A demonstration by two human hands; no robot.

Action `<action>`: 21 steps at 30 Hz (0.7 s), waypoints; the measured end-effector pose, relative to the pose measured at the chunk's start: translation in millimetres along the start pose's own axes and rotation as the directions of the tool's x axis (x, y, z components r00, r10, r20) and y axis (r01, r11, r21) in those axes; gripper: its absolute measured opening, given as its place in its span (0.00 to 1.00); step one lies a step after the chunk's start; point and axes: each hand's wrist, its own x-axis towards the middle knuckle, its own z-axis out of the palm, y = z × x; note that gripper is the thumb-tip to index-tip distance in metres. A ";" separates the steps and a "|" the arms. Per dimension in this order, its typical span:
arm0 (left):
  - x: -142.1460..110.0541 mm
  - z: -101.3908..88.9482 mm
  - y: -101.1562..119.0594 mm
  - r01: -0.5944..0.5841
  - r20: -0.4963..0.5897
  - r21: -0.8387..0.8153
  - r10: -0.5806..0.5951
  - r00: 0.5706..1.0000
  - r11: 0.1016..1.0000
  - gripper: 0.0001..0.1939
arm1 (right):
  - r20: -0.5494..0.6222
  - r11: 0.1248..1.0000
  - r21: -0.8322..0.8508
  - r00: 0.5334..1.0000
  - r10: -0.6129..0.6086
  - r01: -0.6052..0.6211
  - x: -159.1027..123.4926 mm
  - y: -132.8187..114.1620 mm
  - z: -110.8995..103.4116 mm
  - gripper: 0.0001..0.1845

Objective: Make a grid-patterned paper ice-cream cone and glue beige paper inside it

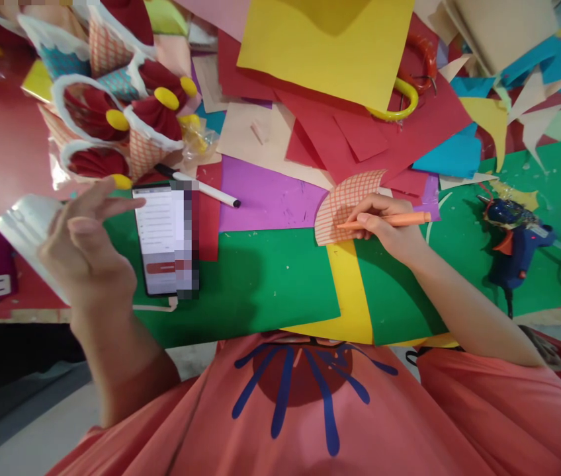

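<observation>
My right hand (384,221) grips an orange marker (407,219). It rests over a curved piece of cream paper (333,215) drawn with an orange-red grid. The marker's tip end is against or just above the paper; I cannot tell which. My left hand (94,251) is raised at the left with its fingers apart, holding nothing. Its fingertips reach toward the upper left of a lit smartphone (156,231), which lies on the green sheet (260,277) with a white cable at its lower end. Behind that hand is a white object (25,221), partly hidden.
Decorated paper cones (149,142) cluster at the upper left. A black-and-white marker (211,192) lies above the phone. Scissors with yellow handles (402,102) sit partly under a yellow sheet (325,46). At the right is a blue glue gun (521,248) with its cord, near paper scraps.
</observation>
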 end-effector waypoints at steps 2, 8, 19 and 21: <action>-4.9 4.3 13.5 -0.098 -0.064 -0.028 0.096 0.993 0.995 0.32 | 0.002 1.000 -0.016 1.000 0.001 -0.001 0.0 0.2 -0.5 0.07; -25.2 32.1 65.4 -0.511 0.313 -0.294 0.587 0.747 0.807 0.17 | 0.002 1.000 -0.013 1.000 -0.015 0.015 0.5 -2.9 0.3 0.08; -27.7 73.9 104.8 -0.748 0.437 -0.320 0.791 0.428 0.581 0.25 | -0.009 0.999 -0.049 1.000 -0.020 0.019 -1.0 0.0 -1.2 0.09; -27.2 76.9 104.2 -0.746 0.440 -0.313 0.786 0.434 0.588 0.25 | -0.016 0.999 -0.046 1.000 -0.010 0.009 -1.2 -0.8 -0.4 0.09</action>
